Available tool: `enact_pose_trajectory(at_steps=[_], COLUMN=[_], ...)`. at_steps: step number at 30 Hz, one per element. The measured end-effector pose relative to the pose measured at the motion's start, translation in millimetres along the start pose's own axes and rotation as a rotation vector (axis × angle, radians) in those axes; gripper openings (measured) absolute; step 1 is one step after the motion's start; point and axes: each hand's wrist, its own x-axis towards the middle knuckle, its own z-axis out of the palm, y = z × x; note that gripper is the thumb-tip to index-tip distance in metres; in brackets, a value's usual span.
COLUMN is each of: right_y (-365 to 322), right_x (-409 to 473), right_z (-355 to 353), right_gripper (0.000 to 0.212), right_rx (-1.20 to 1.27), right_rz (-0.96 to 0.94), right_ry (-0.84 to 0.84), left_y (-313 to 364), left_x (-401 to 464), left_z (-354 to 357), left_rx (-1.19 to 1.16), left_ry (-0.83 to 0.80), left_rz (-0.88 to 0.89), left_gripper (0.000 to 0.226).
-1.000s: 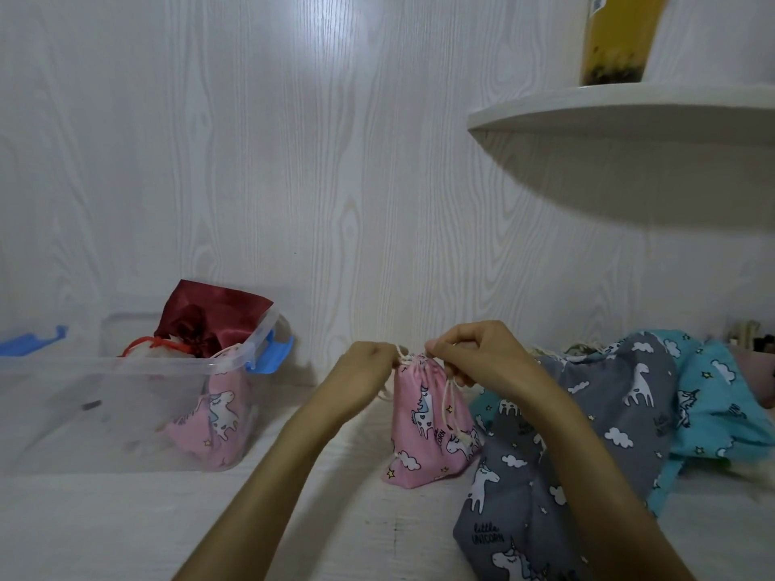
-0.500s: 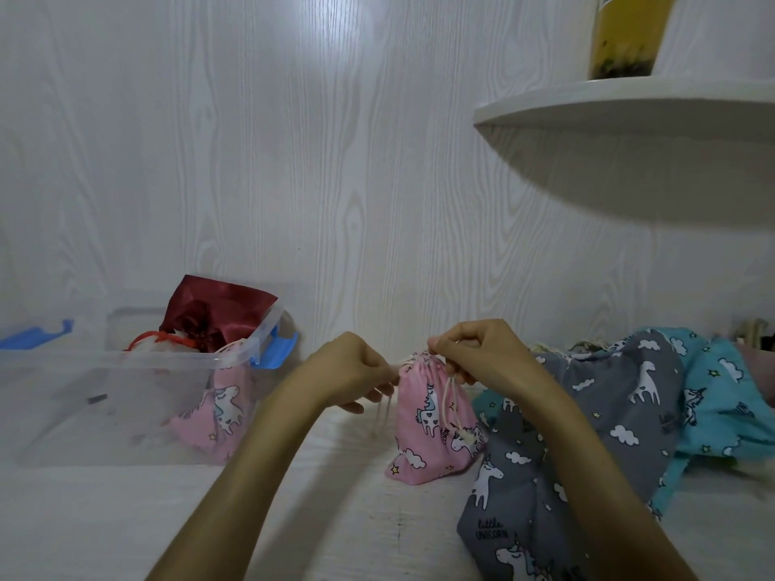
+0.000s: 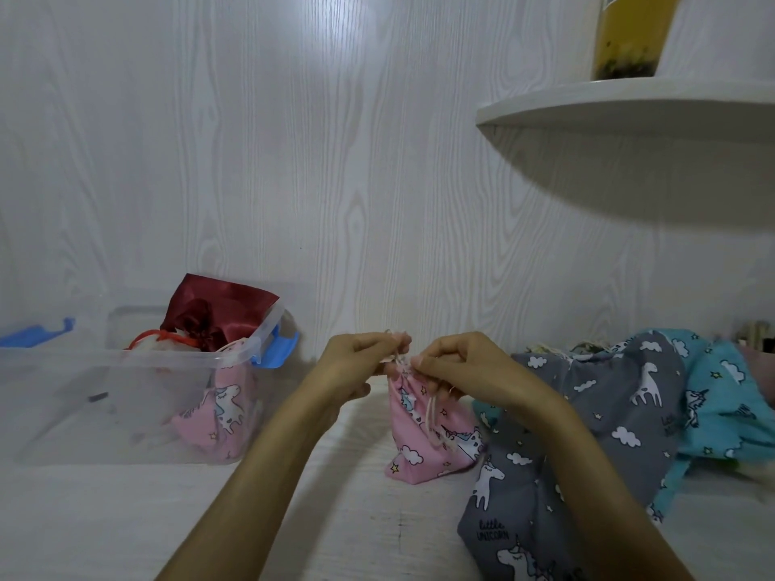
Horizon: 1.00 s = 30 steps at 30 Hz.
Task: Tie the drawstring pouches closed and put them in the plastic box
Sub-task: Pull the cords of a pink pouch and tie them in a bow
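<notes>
A small pink unicorn pouch (image 3: 423, 438) stands upright on the white table, its neck gathered tight. My left hand (image 3: 356, 364) and my right hand (image 3: 457, 369) meet just above that neck, each pinching the cream drawstring. A loose end of cord hangs down the pouch's front. At the left stands the clear plastic box (image 3: 126, 371) with blue latches. Inside it lie a dark red satin pouch (image 3: 214, 312), a pink unicorn pouch (image 3: 222, 413) and a white pouch with a red cord (image 3: 155, 343).
A grey unicorn pouch (image 3: 566, 446) and a turquoise one (image 3: 721, 396) lie heaped at the right, touching the pink pouch. A curved white shelf (image 3: 629, 111) juts out at upper right, carrying a yellow container (image 3: 629, 35). The wall stands close behind.
My left hand has come back in from the left to the pouch's neck, beside my right hand. The pouch has tilted slightly and its neck is drawn tighter.
</notes>
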Motion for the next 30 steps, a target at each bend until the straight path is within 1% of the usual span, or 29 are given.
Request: enact_pose_trajectory(at_steps=[3,5,6,8,10,14,17,19,21,23,25,27,28,30], right_y=[0,2,4,8,11,12,10,7,0,-7,-13,-14,-12,-5], right_x=[-1,-2,-2,-3,-5,-11,-14,-15,-16,-15,-13,-9,-9,-11], right_z=[1,-2,-5,-11,-15,-27,-37,-39,-36,-26,-15,-6,-5,-11], right_gripper=[0.019,0.023,0.024,0.024,0.024,0.029,0.036,0.039,0.036,0.034,0.032,0.04,0.043,0.04], right_rx=[-0.007,0.003,0.041,0.157,0.172,-0.023,-0.005,0.02,-0.013,-0.049,-0.044,-0.069,-0.107,-0.228], right_rz=[0.023,0.074,0.107,0.172,0.208,0.195,0.167,0.134,0.099,0.047,-0.027,-0.084,-0.094,-0.072], right_ry=[-0.034,-0.049,-0.061,-0.102,-0.155,-0.231,-0.144,-0.068,0.005,0.042,-0.003,-0.088,-0.12,-0.16], left_y=[0,1,1,2,4,10,15,16,15,10,6,6,5,7], left_x=[1,4,6,7,6,-2,-8,-11,-15,-16,-15,-14,-13,-13], left_z=[0,-5,-8,-13,-13,-10,-5,0,6,11,14,14,12,6], left_rx=[-0.155,-0.322,-0.39,-0.413,-0.328,0.138,0.376,0.479,0.545,0.584,0.566,0.509,0.479,0.436], left_ry=[-0.05,-0.062,-0.071,-0.108,-0.144,-0.223,-0.33,-0.446,-0.604,-0.692,-0.691,-0.675,-0.662,-0.637], left_rz=[-0.064,-0.123,-0.147,-0.164,-0.151,-0.067,-0.037,-0.044,-0.057,-0.07,-0.089,-0.13,-0.149,-0.176], left_gripper=[0.021,0.017,0.016,0.015,0.016,0.022,0.019,0.023,0.025,0.027,0.035,0.032,0.031,0.03])
